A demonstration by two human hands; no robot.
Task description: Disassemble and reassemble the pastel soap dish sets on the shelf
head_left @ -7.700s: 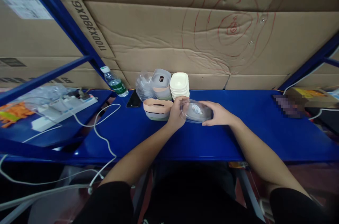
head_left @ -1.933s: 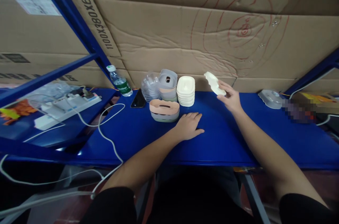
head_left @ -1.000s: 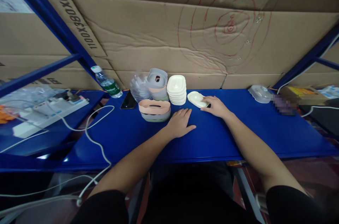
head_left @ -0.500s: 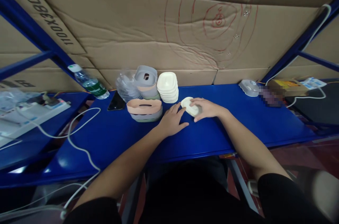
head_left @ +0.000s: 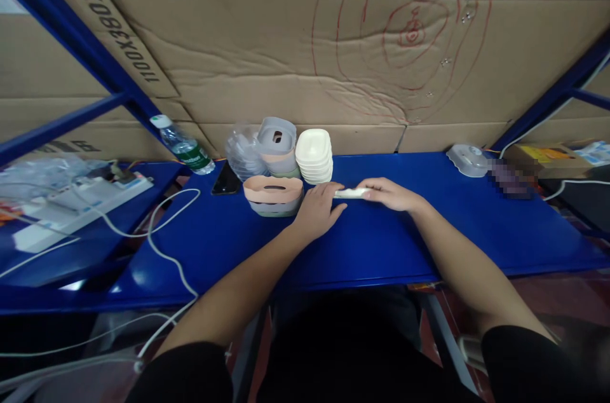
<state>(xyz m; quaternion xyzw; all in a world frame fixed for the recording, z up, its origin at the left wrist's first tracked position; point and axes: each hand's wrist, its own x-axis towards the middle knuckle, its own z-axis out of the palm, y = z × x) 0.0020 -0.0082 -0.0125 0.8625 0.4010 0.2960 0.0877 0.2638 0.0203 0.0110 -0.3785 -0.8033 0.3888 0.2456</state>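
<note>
A cream-coloured lid-like piece (head_left: 350, 193) is seen nearly edge-on between my two hands. My right hand (head_left: 388, 193) pinches its right end. The fingers of my left hand (head_left: 318, 209) reach its left end, with the thumb held apart from them. Just behind my left hand stands a stack of cream square pieces (head_left: 314, 158). Left of that hand are nested pink and grey oval bands (head_left: 273, 193). Grey, pink and green containers (head_left: 277, 143) are stacked behind the bands, beside clear plastic pieces (head_left: 245, 152).
A water bottle (head_left: 188, 152) and a dark phone (head_left: 225, 179) lie on the left of the blue table (head_left: 372, 250). White cables (head_left: 164, 257) hang across its left edge. A clear plastic piece (head_left: 468, 160) and a yellow-brown box (head_left: 548, 160) are at the right, cardboard behind.
The cream piece has tipped from face-up to nearly edge-on. My right hand now grips its end with fingers closer together. The view has shifted slightly left.
</note>
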